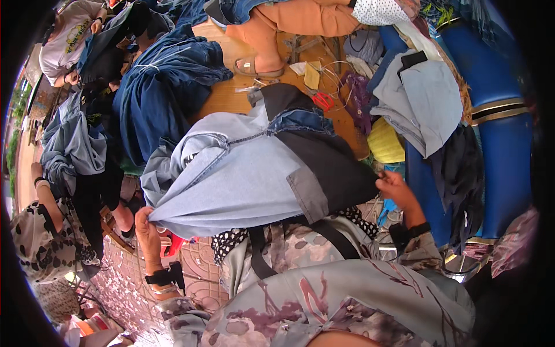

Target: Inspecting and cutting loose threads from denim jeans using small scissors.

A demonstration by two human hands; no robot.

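A pair of jeans [231, 179], pale blue with a dark panel [324, 156] and grey patch, is stretched between my hands over my lap. My left hand [145, 228] is closed on its left end, pulling the cloth into folds. My right hand [393, 188] pinches the corner of the dark panel. Seams and a darker denim strip show on top. Just beyond lie red-handled scissors [322, 100], threads and small scraps on a wooden board [221, 96].
Denim piles [153, 98] lie at left and right [422, 101]. A co-worker's sandaled foot [258, 65] rests on the board. Other people [66, 40], [46, 237] sit at left. Blue padded furniture [494, 162] stands at right. Below left is paved floor [121, 283].
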